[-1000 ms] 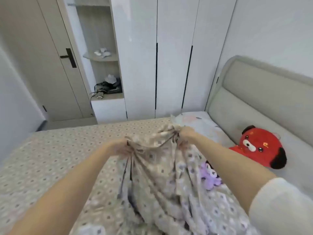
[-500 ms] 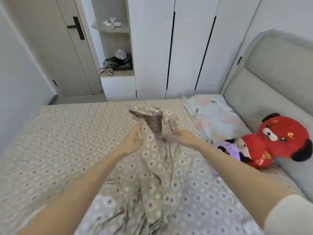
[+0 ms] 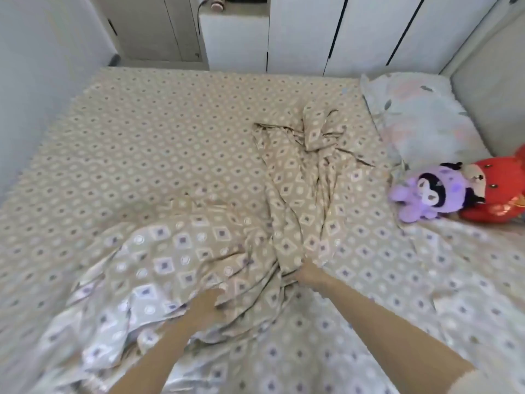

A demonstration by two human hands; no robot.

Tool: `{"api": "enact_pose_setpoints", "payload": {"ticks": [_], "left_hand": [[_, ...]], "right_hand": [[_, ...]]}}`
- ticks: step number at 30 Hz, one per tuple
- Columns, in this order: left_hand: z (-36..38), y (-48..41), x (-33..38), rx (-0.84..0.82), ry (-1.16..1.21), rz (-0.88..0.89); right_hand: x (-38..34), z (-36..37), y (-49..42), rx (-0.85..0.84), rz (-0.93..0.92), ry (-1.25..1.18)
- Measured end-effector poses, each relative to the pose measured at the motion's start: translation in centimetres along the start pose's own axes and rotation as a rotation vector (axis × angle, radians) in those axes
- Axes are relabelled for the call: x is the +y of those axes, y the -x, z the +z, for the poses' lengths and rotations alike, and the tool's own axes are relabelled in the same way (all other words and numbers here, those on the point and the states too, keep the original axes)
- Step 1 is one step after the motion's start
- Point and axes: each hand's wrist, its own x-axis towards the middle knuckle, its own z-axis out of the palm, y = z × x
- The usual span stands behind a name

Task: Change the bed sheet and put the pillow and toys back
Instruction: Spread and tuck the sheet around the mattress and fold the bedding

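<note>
- The right hand (image 3: 308, 275) reaches forward with its fingers curled into a gathered ridge of the loose sheet (image 3: 292, 194), gripping the bunched cloth at the near end.
- The left hand (image 3: 207, 305) lies lower and to the left, its fingers bent into the folds of the same cloth. Motion blur softens the fingertips, but it looks like a grip, not a flat press.
- Both forearms are bare, and a pale sleeve (image 3: 468, 383) shows at the right elbow.
- The loose sheet is beige with a diamond-and-dot print. It runs as a crumpled rope from the hands up the middle of the bed to a twisted heap near the pillow (image 3: 420, 118), and it fans out wide and rumpled at the near edge.
- Beneath it a spread sheet (image 3: 142, 137) of the same print covers the mattress smoothly on the left.
- The floral pillow lies at the far right corner against the padded headboard (image 3: 488, 81).
- A purple plush toy (image 3: 429, 191) sits just in front of the pillow, touching a red plush toy (image 3: 500, 189) at the right edge.
- White wardrobe doors (image 3: 326, 32) stand beyond the bed.
</note>
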Motion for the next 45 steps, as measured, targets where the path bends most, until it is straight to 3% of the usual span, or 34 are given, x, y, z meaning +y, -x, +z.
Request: {"api": "enact_pose_setpoints", "payload": {"ticks": [4, 8, 14, 21, 25, 30, 33, 35, 41, 45], "left_hand": [[2.5, -1.9, -3.1, 0.064, 0.046, -0.012], [4.1, -4.0, -5.0, 0.075, 0.084, 0.03], [4.3, -5.6, -5.3, 0.062, 0.232, 0.091], [3.7, -4.7, -4.2, 0.12, 0.098, 0.147], [1.9, -2.5, -1.6, 0.051, 0.04, 0.183], [-0.1, 0.8, 3.4, -0.061, 0.118, 0.303], [-1.1, 2.8, 6.4, -0.068, 0.126, 0.317], [-1.9, 4.5, 8.7, 0.011, 0.193, 0.277], [-4.8, 9.4, 11.6, 0.463, 0.444, 0.164], [-8.1, 14.7, 13.3, 0.576, 0.499, 0.222]], "right_hand": [[1.7, 4.1, -3.4, 0.257, 0.027, -0.304], [2.2, 5.3, -6.1, 0.277, 0.172, -0.571], [3.7, 4.1, -8.6, 0.302, 0.238, -0.179], [3.1, 5.1, -7.1, 0.402, 0.082, -0.318], [0.6, 4.5, -3.8, 0.266, 0.089, -0.514], [-5.3, 0.0, 1.6, -0.07, 0.158, -0.589], [-9.0, -3.2, 5.4, -0.141, 0.056, -0.83], [-11.6, -5.5, 8.6, -0.199, -0.06, -1.024], [-16.2, -10.5, 16.3, -0.308, -0.363, -1.292], [-15.0, -11.0, 20.2, -0.385, -0.479, -1.071]]}}
